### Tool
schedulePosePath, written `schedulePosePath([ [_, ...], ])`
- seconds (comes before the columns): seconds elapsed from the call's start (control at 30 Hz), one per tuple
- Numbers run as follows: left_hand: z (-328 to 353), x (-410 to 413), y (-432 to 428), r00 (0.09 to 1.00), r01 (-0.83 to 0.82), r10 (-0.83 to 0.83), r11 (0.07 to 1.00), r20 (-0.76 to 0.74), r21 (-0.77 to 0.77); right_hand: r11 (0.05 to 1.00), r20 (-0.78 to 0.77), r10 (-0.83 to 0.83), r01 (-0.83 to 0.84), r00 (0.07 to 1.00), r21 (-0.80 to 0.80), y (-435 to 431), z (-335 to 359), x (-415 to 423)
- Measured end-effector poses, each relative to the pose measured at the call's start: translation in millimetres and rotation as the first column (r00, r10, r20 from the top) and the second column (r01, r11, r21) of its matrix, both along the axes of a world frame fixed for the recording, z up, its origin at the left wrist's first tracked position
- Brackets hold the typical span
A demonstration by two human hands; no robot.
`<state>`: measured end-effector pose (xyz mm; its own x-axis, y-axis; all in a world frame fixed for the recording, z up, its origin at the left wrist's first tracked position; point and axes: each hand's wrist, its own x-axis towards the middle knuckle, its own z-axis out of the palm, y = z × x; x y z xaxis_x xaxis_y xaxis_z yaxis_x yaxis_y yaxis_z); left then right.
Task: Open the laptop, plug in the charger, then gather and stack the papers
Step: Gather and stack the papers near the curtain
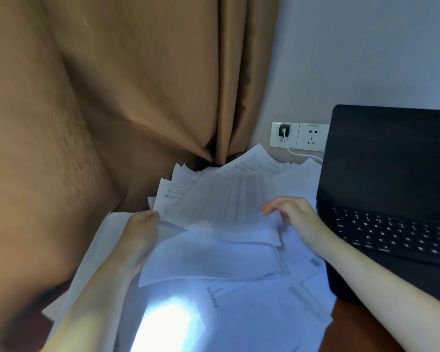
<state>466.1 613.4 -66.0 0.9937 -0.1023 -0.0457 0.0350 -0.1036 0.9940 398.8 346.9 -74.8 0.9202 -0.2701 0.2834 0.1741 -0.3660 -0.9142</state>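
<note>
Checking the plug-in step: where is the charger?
Head view, right of centre: the charger is plugged into the left wall socket, between the curtain and the open laptop.

A tan-brown curtain [137, 97] fills the left and middle of the view, hanging in heavy folds that gather into a dark crease low down. To its right runs a plain pale wall [366, 47] (bluish in this light), with a white double socket plate [313, 137] set low on it. A reddish-brown wooden worktop [353, 331] shows at the lower right. A bright patch of light [168, 323] falls near the bottom edge.
</note>
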Motion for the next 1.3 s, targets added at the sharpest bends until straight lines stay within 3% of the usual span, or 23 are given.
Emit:
schedulePosePath([
  [0.07, 1.6, -2.9, -1.2, 0.999, 0.033, -0.033, 0.999, -0.007, 0.014, 0.975, -0.035, -0.121, 0.125, 0.992, 0.186, -2.8, 3.1, 2.0],
  [0.17, 2.9, -1.2, 1.6, 0.998, 0.047, -0.05, 0.994, 0.033, 0.096, 0.952, -0.088, -0.29, 0.296, 0.953, 0.077, -3.4, 5.2, 2.4],
  [0.33, -3.8, 8.3, 5.8, 0.987, 0.028, -0.07, 0.96, 0.143, 0.278, 0.981, -0.296, -0.117, 0.157, 0.948, 0.115, -1.0, 2.9, 2.7],
  [0.5, -11.1, 16.1, 6.5, 0.993, 0.01, -0.055, 0.923, 0.105, 0.385, 0.97, -0.328, -0.082, 0.001, 0.941, -0.241, 6.9, 3.5, 0.8],
  [0.6, -8.4, 17.5, 1.8, 0.997, -0.011, -0.016, 0.934, 0.074, 0.357, 0.928, -0.284, -0.069, -0.043, 0.956, -0.371, 15.9, 1.7, -3.3],
  [0.7, -11.6, 19.3, -0.7, 0.997, 0.015, -0.04, 0.936, 0.064, 0.351, 0.848, -0.31, -0.149, -0.04, 0.939, -0.529, 30.8, -6.4, -6.9],
  [0.77, -15.7, 19.2, 1.1, 0.992, 0.034, -0.078, 0.925, 0.101, 0.379, 0.726, -0.313, -0.24, -0.044, 0.919, -0.686, 44.6, -8.7, -10.8],
  [0.93, -16.0, 15.8, 2.3, 0.97, 0.007, -0.102, 0.918, 0.219, 0.397, 0.448, 0.051, -0.37, 0.226, 0.928, -0.865, 30.7, 1.0, 1.4],
  [1.0, -15.4, 14.8, 1.3, 0.959, -0.029, -0.079, 0.929, 0.271, 0.37, 0.357, 0.057, -0.467, 0.247, 0.883, -0.901, 5.8, 3.0, 12.4],
  [1.13, -15.9, 15.7, -0.5, 0.943, -0.108, 0.008, 0.953, 0.333, 0.282, 0.432, -0.112, -0.58, 0.188, 0.807, -0.882, -22.5, -1.5, 24.4],
  [1.3, -17.9, 17.3, -1.2, 0.942, -0.114, 0.014, 0.952, 0.334, 0.284, 0.308, -0.043, -0.648, 0.21, 0.76, -0.928, -30.4, 3.7, 28.2],
])
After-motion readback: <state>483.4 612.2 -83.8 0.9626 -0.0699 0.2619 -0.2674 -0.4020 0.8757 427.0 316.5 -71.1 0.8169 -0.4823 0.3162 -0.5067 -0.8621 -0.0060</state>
